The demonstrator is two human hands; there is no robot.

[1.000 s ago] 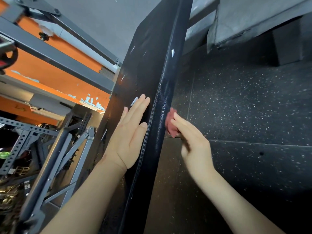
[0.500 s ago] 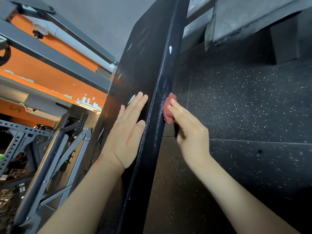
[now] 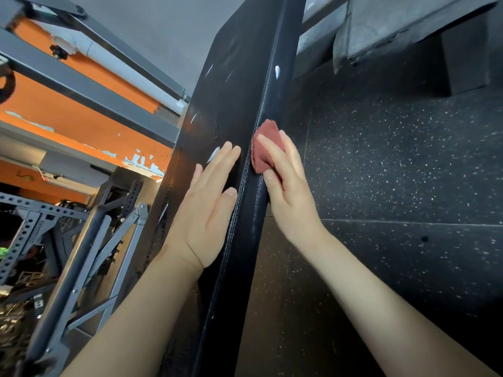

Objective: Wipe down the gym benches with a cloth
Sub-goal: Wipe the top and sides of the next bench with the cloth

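The black vinyl bench [image 3: 231,91], stitched along its seam and scuffed white, is long and slab-like. The left hand [image 3: 204,213] lies flat, fingers straight, on its broad face; the right hand [image 3: 288,191] pinches a folded maroon cloth [image 3: 265,151] against the narrow side edge.

A grey perforated rack [image 3: 32,229] stands before an orange wall [image 3: 81,118].
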